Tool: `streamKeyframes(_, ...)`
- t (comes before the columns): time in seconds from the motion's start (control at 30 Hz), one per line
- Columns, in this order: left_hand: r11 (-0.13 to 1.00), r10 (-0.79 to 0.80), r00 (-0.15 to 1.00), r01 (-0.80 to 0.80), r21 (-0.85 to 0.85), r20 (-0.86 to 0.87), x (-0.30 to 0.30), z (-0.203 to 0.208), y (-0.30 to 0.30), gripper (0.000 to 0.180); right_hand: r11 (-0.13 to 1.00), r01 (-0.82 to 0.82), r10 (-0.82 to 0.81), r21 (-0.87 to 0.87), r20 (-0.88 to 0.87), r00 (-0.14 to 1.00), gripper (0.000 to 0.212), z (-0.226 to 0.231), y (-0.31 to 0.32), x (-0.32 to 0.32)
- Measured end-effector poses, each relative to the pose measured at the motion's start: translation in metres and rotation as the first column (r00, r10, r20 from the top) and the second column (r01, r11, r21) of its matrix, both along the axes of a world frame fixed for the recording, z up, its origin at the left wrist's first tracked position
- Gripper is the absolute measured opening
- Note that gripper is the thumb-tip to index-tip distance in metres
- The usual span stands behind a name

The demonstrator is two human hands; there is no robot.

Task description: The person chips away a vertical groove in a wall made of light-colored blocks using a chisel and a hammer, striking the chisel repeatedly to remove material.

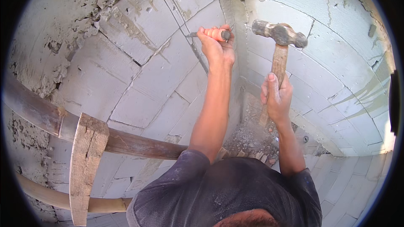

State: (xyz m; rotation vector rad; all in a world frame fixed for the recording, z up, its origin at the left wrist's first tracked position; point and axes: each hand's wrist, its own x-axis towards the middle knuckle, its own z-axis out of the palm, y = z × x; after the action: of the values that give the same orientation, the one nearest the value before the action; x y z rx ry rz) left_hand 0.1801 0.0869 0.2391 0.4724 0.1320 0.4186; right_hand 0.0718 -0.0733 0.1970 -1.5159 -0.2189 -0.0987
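Observation:
My left hand [219,49] is wrapped round the orange grip of a chisel [216,34]. The chisel's dark metal butt faces right, while its blade points left at a narrow groove [174,10] cut in the grey block wall [158,82]. Whether the blade tip touches the groove I cannot make out for sure. In my right hand [278,101] is a hammer [283,34], gripped by its wooden handle. The worn steel head is raised to the right of the chisel butt, apart from it.
Bamboo poles [139,143] cross the lower left, with an upright rough wooden board [87,155] beside them. Another block wall [324,59] meets the first at a corner on the right. Rubble [252,139] lies at the corner's foot. Rough mortar [46,38] covers the upper left.

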Motion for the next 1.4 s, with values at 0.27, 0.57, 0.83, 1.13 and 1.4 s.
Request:
streamKeyframes(0.27,0.996,0.015,1.0,-0.016,-0.089,-0.016,0.013,0.005,-0.02,0.038,0.968,0.063,-0.034,-0.242,0.121,0.992,0.032,-0.008,-0.014,0.02)
streamKeyframes(0.57,0.973,-0.041,0.999,0.032,-0.23,-0.033,0.031,0.04,-0.001,0.04,0.971,0.143,-0.15,0.192,0.021,0.989,0.03,0.008,-0.029,-0.026)
streamKeyframes(0.83,0.999,-0.04,0.999,0.04,-0.035,-0.002,0.012,-0.011,-0.004,0.042,0.984,0.12,-0.125,0.13,0.035,0.992,0.031,0.01,-0.025,-0.031)
streamKeyframes(1.13,0.994,-0.042,0.999,0.042,-0.105,0.0,0.017,0.011,-0.005,0.042,0.798,0.081,-0.371,0.598,0.38,0.847,0.036,0.067,0.008,0.003)
streamKeyframes(1.4,0.993,-0.041,0.999,0.038,-0.113,-0.023,0.011,0.013,0.015,0.042,0.98,0.04,-0.085,0.196,0.227,0.97,0.035,0.067,-0.002,0.005)
